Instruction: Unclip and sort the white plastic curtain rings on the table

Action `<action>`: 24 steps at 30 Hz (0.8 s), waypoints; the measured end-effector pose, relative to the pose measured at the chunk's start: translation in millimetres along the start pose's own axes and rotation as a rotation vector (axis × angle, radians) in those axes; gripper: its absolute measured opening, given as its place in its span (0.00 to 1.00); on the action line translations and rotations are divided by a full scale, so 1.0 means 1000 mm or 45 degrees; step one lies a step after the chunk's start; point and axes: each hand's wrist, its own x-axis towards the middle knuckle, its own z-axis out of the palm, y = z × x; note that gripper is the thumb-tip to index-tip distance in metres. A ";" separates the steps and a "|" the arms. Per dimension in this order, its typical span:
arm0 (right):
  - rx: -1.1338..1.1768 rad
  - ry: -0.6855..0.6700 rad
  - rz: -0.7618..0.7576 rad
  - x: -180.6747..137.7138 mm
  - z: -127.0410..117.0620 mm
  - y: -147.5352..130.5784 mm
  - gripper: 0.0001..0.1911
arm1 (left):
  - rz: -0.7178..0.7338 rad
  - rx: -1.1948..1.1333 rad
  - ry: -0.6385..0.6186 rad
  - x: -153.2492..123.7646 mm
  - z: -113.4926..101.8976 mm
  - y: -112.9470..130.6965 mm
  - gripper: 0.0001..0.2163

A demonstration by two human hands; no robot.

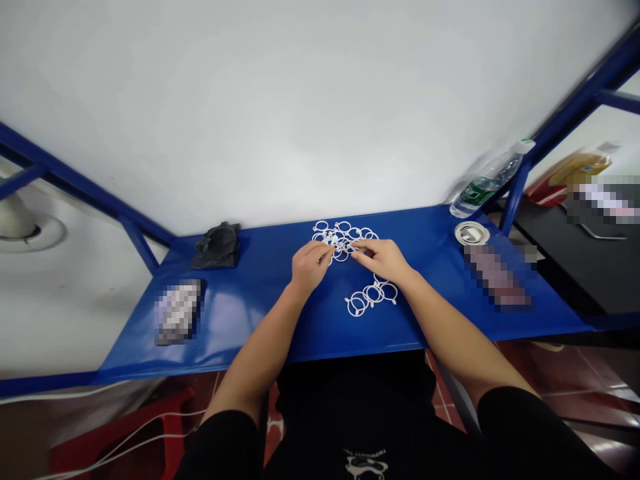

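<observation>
A loose pile of white plastic curtain rings (343,227) lies on the blue table, near its middle. At the left side of the pile, my left hand (311,267) is closed in a pinch, with a white ring at its fingertips. From the right, my right hand (384,257) reaches in with thumb and index finger pinched on a white ring. Both hands' fingertips hide part of the pile. Nearer to me, below my right hand, several more linked or overlapping white rings (373,294) are laid in a short row, partly covered by the right wrist.
On the left of the blue table (260,313) are a crumpled black plastic bag (220,245) and a blurred packet (180,311). On the right stand a water bottle (487,181), a coiled white cable (472,233) and a blurred flat object (500,277). Blue frame bars flank both ends.
</observation>
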 end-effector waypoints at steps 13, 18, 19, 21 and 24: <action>-0.141 -0.680 -0.173 -0.009 0.002 -0.016 0.22 | -0.069 0.031 -0.198 0.002 -0.002 -0.006 0.10; -0.127 -0.763 -0.171 -0.009 0.003 -0.011 0.09 | -0.030 -0.016 -0.267 0.002 -0.002 -0.004 0.12; -0.148 -0.758 -0.172 -0.009 0.004 -0.011 0.04 | -0.032 -0.015 -0.289 0.002 -0.002 -0.003 0.12; -0.190 -0.722 -0.163 -0.007 0.006 -0.010 0.04 | -0.043 -0.002 -0.347 0.001 -0.001 -0.003 0.13; -0.233 -0.635 -0.116 -0.003 0.007 -0.007 0.06 | -0.024 -0.006 -0.438 0.000 0.000 -0.003 0.14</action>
